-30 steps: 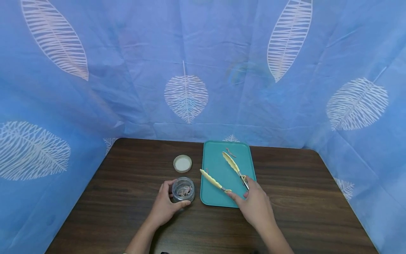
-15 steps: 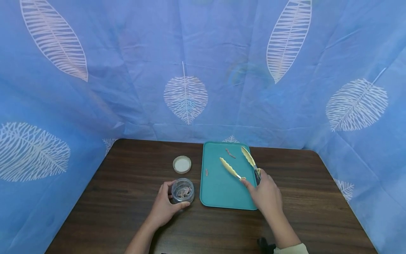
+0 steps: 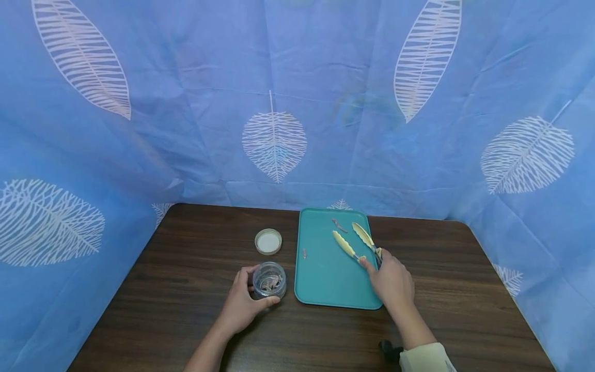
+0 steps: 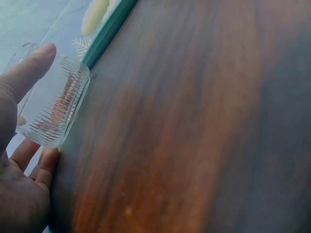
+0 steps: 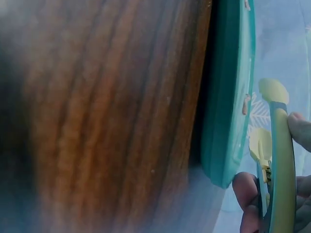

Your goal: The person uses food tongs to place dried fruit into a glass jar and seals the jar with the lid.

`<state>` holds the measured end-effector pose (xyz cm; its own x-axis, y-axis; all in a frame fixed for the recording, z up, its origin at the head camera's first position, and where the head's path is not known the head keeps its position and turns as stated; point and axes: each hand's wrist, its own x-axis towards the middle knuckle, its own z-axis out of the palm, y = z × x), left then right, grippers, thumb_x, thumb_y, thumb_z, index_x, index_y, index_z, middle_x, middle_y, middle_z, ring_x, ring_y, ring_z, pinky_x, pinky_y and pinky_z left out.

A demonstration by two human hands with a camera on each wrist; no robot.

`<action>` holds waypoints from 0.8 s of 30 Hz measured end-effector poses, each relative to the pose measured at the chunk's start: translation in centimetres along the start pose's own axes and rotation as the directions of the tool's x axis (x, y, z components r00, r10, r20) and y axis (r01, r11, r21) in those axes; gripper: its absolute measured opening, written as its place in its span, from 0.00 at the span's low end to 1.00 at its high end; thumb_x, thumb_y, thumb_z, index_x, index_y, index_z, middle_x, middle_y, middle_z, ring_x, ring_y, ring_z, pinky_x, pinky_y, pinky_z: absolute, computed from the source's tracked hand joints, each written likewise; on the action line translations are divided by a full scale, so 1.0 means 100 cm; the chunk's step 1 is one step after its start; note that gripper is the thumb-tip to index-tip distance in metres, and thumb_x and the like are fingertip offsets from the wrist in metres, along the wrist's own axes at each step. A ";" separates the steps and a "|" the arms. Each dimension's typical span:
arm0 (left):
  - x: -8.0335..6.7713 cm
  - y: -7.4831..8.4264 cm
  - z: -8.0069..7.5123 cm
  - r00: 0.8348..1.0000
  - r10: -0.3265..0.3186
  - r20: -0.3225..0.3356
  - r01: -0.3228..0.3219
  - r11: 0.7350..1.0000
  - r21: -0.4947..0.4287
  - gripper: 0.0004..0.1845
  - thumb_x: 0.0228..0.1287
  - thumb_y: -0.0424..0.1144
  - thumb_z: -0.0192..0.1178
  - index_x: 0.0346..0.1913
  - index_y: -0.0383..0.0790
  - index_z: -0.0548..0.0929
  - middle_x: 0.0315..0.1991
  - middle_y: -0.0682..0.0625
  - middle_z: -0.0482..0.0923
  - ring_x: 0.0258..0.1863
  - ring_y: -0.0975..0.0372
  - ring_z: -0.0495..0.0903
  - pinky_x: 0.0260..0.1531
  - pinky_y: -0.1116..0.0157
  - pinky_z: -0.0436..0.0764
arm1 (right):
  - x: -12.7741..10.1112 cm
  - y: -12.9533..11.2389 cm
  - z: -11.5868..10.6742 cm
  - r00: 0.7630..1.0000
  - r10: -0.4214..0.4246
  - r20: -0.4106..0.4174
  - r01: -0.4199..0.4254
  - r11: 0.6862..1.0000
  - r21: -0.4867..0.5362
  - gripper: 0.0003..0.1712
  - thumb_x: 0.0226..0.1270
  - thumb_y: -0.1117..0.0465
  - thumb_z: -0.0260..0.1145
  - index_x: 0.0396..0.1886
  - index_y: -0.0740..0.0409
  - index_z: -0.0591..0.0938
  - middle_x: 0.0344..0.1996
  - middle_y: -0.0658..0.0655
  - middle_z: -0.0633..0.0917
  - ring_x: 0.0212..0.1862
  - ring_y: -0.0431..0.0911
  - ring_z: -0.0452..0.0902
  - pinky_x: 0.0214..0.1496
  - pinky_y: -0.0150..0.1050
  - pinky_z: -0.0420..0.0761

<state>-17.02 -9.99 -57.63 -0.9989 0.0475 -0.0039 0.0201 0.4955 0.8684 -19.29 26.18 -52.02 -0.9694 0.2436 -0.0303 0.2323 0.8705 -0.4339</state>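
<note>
The tongs lie low over the far right part of the teal tray, their two yellow tips a little apart and pointing toward the far edge. The right hand grips them at the hinge end, fingers curled round the arms; in the right wrist view the tongs run past a fingertip, and the tray's edge stands just beside them. Just beyond the tips, a small brownish scrap lies on the tray near its far edge. A second, smaller scrap lies toward the tray's left side, well apart from the tongs.

Left of the tray, close to its near corner, a clear glass jar stands upright on the desk with some brownish bits inside. The left hand holds it, thumb and fingers wrapped round its sides. In the left wrist view the jar's ribbed wall shows between the thumb and the curled fingers, with the tray's edge close behind.

Farther back on the desk, beyond the jar, a round lid lies flat, apart from both jar and tray. A blue cloth printed with pale leaves hangs behind and at both sides of the desk. A pale sleeve shows at the right wrist.
</note>
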 end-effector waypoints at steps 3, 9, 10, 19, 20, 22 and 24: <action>0.000 0.000 0.001 1.000 0.003 -0.002 -0.003 1.000 0.005 0.50 0.51 0.50 0.88 0.73 0.42 0.71 0.70 0.42 0.74 0.64 0.53 0.78 0.63 0.57 0.83 | 0.005 0.004 0.003 1.000 0.002 -0.012 -0.002 1.000 -0.003 0.45 0.80 0.37 0.65 0.78 0.69 0.72 0.64 0.77 0.83 0.51 0.71 0.86 0.43 0.63 0.86; 0.001 -0.001 0.001 1.000 0.001 -0.007 -0.001 1.000 0.019 0.50 0.51 0.50 0.88 0.73 0.42 0.71 0.70 0.43 0.74 0.64 0.53 0.78 0.63 0.57 0.83 | 0.013 0.009 0.007 1.000 0.014 0.005 -0.014 1.000 0.002 0.44 0.81 0.36 0.64 0.77 0.68 0.73 0.60 0.77 0.85 0.43 0.68 0.87 0.34 0.57 0.83; 0.001 -0.001 0.000 1.000 -0.009 -0.005 0.009 1.000 0.016 0.50 0.51 0.50 0.88 0.74 0.43 0.71 0.70 0.43 0.74 0.64 0.54 0.78 0.63 0.57 0.83 | 0.014 0.010 0.008 1.000 0.017 0.006 -0.017 1.000 0.007 0.43 0.81 0.37 0.64 0.77 0.67 0.74 0.58 0.77 0.86 0.41 0.66 0.87 0.32 0.55 0.82; 0.000 0.000 -0.002 1.000 -0.004 0.008 0.004 1.000 -0.003 0.50 0.52 0.51 0.87 0.74 0.43 0.70 0.71 0.43 0.73 0.65 0.53 0.78 0.64 0.56 0.83 | 0.022 0.007 0.004 0.999 -0.018 -0.042 0.017 1.000 -0.024 0.38 0.82 0.40 0.65 0.74 0.65 0.78 0.56 0.75 0.88 0.37 0.64 0.86 0.28 0.52 0.81; 0.000 0.000 -0.001 1.000 -0.011 0.010 0.011 1.000 -0.004 0.50 0.52 0.51 0.87 0.74 0.44 0.70 0.72 0.43 0.73 0.65 0.54 0.78 0.64 0.57 0.83 | 0.023 0.007 0.004 0.999 -0.018 -0.044 0.017 0.999 -0.030 0.38 0.82 0.40 0.65 0.74 0.64 0.79 0.57 0.75 0.88 0.37 0.65 0.86 0.29 0.53 0.81; 0.000 0.000 -0.002 1.000 -0.023 0.012 0.023 1.000 -0.005 0.50 0.52 0.51 0.87 0.74 0.44 0.70 0.72 0.44 0.73 0.66 0.54 0.78 0.65 0.57 0.82 | 0.024 0.007 0.003 0.999 -0.016 -0.045 0.015 0.999 -0.036 0.37 0.82 0.40 0.65 0.74 0.64 0.80 0.57 0.75 0.88 0.38 0.66 0.86 0.29 0.53 0.81; 0.001 0.000 -0.002 1.000 -0.027 0.013 0.027 1.000 -0.002 0.50 0.52 0.52 0.87 0.74 0.44 0.70 0.72 0.44 0.73 0.66 0.54 0.77 0.65 0.56 0.82 | 0.026 0.006 0.003 0.999 -0.013 -0.045 0.012 0.999 -0.032 0.36 0.81 0.41 0.65 0.73 0.63 0.80 0.57 0.74 0.88 0.36 0.64 0.86 0.28 0.51 0.80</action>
<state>-17.10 -10.14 -57.54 -0.9984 0.0454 -0.0336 -0.0067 0.4946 0.8691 -21.63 27.25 -52.62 -0.9679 0.2509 0.0155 0.2233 0.8864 -0.4056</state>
